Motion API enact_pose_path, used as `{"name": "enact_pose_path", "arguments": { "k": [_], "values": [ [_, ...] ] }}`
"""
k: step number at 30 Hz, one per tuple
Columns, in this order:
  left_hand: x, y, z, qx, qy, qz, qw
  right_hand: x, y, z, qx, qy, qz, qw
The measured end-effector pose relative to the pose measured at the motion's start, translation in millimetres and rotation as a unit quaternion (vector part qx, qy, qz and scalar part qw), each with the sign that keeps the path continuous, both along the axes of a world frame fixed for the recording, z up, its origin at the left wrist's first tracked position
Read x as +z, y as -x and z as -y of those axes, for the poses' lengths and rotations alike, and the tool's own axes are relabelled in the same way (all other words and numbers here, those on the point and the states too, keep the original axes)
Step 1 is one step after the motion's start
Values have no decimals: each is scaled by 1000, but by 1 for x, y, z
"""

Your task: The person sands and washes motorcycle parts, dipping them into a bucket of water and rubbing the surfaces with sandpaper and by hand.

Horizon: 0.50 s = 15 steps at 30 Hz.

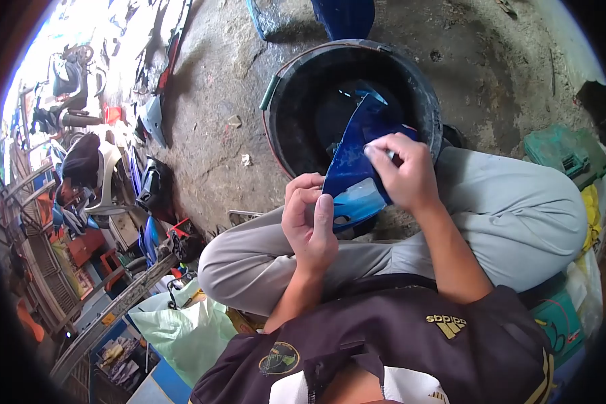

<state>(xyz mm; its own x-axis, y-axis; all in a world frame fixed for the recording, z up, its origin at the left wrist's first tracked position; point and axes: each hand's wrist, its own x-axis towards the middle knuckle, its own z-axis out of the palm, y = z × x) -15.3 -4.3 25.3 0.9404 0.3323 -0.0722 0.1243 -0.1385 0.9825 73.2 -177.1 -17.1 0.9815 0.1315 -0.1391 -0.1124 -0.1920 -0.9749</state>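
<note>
A glossy blue panel (pixel 349 158) with a pale light-blue patch near its lower end is tilted over the near rim of a black bucket (pixel 286 128). My left hand (pixel 310 219) pinches the panel's lower left edge between thumb and fingers. On the panel's right side, my right hand (pixel 407 168) has its thumb and forefinger pressed together at the surface. A small pale thing shows partly between those fingers, too hidden to name. The inside of the bucket is dark, with the panel's far tip above it.
Blue panels (pixel 343 17) lie beyond the bucket. Motorcycle parts and a black piece (pixel 153 185) are on the concrete floor at left. A green case (pixel 565 155) stands at right, and a pale plastic bag (pixel 182 330) lies at lower left.
</note>
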Motion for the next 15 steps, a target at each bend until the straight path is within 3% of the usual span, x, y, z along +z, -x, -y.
{"name": "enact_pose_path", "arguments": {
  "k": [3,5,7,10,13,15],
  "values": [
    [-3,-1,-1,-7,4,11,1000,17,2,-1,31,-39,97,994],
    [2,-2,3,11,22,-10,1000,-3,6,-4,-15,-18,19,1000],
    [-1,0,2,1,-46,0,999,-1,1,0,-28,51,-70,996],
    [13,-4,6,-23,-185,30,982,-3,5,-4,-80,86,-29,993],
    [31,2,6,-47,-296,22,954,8,8,-1,-78,51,-68,993],
    [64,0,-4,-174,-411,-7,895,14,11,4,-56,49,-76,994]
  ]
}}
